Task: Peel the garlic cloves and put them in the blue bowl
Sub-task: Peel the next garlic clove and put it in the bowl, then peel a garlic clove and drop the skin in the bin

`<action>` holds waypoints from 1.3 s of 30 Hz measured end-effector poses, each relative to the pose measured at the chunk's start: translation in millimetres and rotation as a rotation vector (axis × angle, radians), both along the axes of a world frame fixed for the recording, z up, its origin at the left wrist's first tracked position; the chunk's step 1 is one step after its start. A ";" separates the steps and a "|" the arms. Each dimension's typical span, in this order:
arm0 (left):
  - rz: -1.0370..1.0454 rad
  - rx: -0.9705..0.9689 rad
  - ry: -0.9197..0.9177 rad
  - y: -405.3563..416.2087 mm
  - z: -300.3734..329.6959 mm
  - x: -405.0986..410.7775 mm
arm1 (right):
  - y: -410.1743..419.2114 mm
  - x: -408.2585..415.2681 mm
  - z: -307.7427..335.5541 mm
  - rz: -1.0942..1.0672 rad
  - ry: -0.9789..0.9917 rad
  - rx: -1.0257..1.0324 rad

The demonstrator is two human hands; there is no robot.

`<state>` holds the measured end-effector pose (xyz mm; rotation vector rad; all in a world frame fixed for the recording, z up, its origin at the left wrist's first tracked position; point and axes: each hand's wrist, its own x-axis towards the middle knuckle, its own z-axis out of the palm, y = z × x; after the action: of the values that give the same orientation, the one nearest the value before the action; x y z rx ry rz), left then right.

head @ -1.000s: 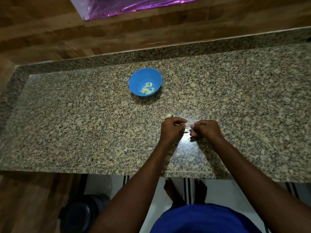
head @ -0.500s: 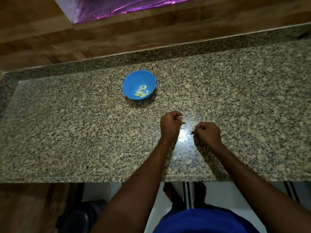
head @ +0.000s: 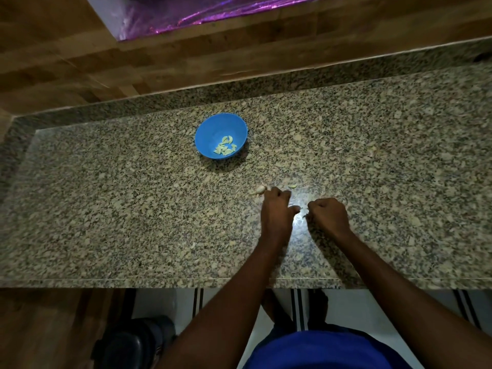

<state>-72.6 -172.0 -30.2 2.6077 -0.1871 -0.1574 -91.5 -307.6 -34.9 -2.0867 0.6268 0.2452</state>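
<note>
Head view: round blue bowl [head: 210,134], speckled granite counter [head: 106,209].

You are looking down on a speckled beige-and-black granite tabletop [head: 133,209] with a raised granite lip [head: 266,86] along its far edge. Behind it runs a brown wood-panelled wall [head: 66,57], with shiny purple foil [head: 199,12] above. Below lies a white tiled floor with dark stripes [head: 298,310], and a dark round bin [head: 130,344] stands at lower left.

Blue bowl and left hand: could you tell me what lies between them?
In the head view, only bare countertop, until an unpeeled clove beside the left hand; blue bowl.
</note>
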 end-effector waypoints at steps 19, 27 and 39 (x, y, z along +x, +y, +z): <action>0.579 -0.625 0.351 34.7 6.6 -65.5 | 17.1 -30.7 3.8 0.176 -0.019 0.138; 0.946 -1.479 0.411 148.0 16.2 -140.6 | 119.9 -65.2 28.4 0.367 -0.003 0.281; 1.237 -1.906 -0.024 433.3 13.7 -348.5 | 450.5 -218.6 24.5 0.705 0.091 0.383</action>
<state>-421.1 261.3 -16.5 0.5090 0.8359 0.3447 -310.1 142.9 -10.5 -1.8508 -0.1309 0.7943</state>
